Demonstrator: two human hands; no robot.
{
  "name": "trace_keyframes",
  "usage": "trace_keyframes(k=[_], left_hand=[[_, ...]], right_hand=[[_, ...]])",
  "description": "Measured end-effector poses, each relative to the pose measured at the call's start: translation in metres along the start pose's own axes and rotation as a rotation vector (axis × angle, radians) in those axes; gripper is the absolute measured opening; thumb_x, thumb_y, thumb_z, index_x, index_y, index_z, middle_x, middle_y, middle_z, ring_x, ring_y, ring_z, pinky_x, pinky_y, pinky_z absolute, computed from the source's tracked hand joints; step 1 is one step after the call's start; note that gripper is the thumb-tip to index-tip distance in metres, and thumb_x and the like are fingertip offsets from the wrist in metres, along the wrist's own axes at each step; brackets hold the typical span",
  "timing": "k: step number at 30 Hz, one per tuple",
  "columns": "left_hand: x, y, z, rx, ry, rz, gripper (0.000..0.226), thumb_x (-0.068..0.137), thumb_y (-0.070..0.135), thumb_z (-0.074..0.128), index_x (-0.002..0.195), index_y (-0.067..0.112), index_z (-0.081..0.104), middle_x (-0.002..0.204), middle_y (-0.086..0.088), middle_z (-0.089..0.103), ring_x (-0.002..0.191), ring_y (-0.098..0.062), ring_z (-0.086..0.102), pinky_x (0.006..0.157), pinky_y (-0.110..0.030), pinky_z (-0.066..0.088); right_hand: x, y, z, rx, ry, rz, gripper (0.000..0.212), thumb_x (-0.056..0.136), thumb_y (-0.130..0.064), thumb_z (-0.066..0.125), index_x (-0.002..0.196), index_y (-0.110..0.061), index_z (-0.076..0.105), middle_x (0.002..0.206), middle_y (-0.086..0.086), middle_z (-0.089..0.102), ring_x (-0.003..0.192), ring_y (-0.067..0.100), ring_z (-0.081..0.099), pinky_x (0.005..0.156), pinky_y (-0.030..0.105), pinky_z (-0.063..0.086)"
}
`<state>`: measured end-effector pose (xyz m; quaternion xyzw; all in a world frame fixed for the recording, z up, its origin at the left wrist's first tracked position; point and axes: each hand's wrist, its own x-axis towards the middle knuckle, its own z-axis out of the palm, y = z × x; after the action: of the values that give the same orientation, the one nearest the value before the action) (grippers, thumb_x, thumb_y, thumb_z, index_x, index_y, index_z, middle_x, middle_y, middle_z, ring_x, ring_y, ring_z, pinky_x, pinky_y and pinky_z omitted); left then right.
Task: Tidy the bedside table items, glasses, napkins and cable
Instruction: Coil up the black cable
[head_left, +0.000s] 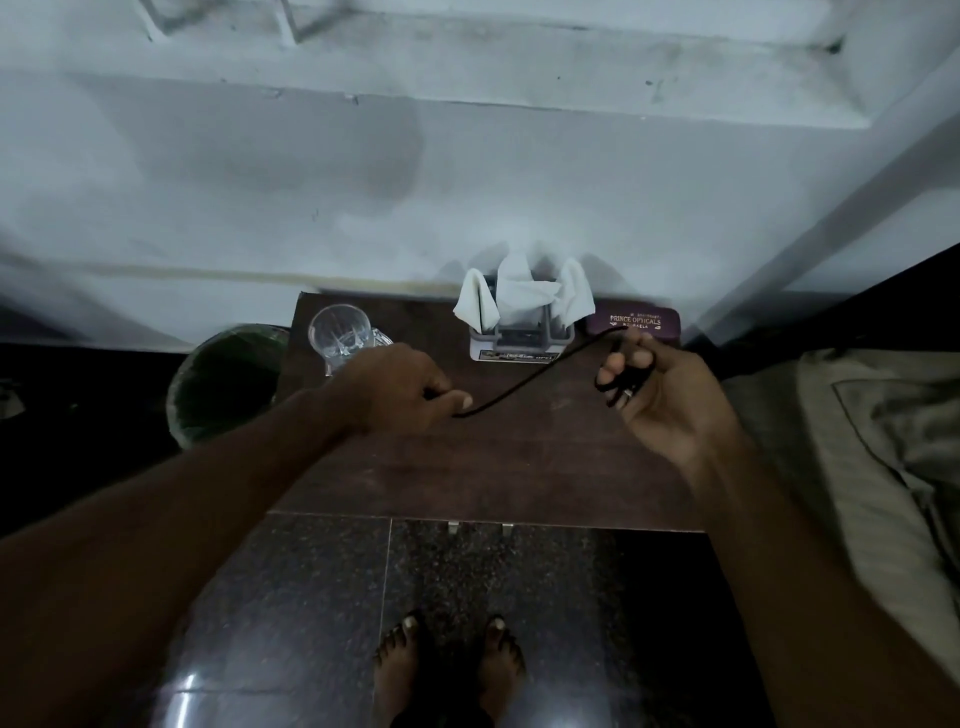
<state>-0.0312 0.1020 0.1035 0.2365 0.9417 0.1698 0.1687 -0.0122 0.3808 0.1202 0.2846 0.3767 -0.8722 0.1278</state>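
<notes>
A thin black cable (540, 371) stretches above the dark wooden bedside table (493, 467) between both hands. My left hand (400, 387) pinches one end of it between thumb and fingers. My right hand (670, 395) holds several coiled loops of the same cable in its curled fingers. At the table's back stands a grey napkin holder (522, 338) with white napkins (524, 293) sticking up. A maroon glasses case (636, 322) lies to its right, partly behind my right fingers. A clear drinking glass (340, 335) stands at the back left.
A green bin (223, 384) sits on the floor left of the table. A bed with striped bedding (857, 441) borders the right side. The white wall (467, 182) rises directly behind the table. My bare feet stand on dark polished tiles (291, 597) in front.
</notes>
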Motion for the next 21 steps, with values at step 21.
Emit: trace_keyframes(k=[21], left_hand=[[0.034, 0.039, 0.003, -0.334, 0.259, -0.105, 0.06, 0.098, 0.054, 0.043, 0.056, 0.01, 0.042, 0.05, -0.004, 0.047, 0.05, -0.013, 0.049, 0.058, -0.033, 0.044]], right_hand=[[-0.039, 0.079, 0.027, -0.544, -0.212, -0.059, 0.044, 0.104, -0.031, 0.037, 0.071, -0.009, 0.057, 0.042, -0.005, 0.026, 0.037, 0.012, 0.023, 0.047, 0.029, 0.039]])
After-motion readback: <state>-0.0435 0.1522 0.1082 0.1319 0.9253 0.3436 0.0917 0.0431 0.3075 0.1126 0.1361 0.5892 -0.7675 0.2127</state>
